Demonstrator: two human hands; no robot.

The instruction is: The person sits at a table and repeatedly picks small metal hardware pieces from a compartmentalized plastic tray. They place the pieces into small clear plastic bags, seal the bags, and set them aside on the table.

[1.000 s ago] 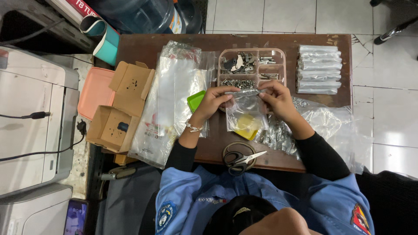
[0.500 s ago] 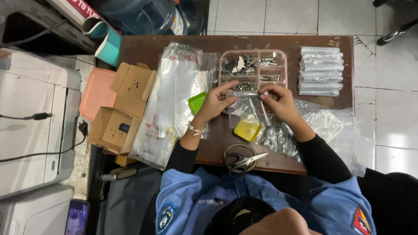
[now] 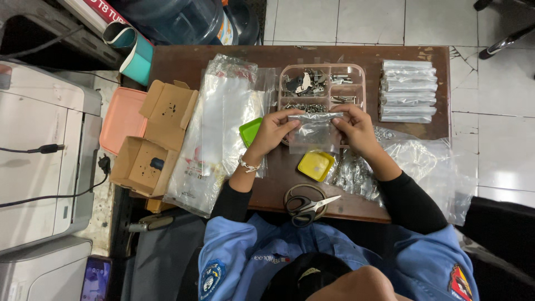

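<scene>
Small clear bag (image 3: 313, 132) in both hands' pinching grip

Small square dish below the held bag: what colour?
Yellow dish, seen clearly in the head view.

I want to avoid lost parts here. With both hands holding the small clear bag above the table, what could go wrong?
1. The small clear bag is held only at its top edge by the left hand and right hand; if that edge is not sealed, parts might fall out.
2. The yellow dish sits right under the bag and could get knocked.
3. The scissors lie at the table edge, near the forearms.
</scene>
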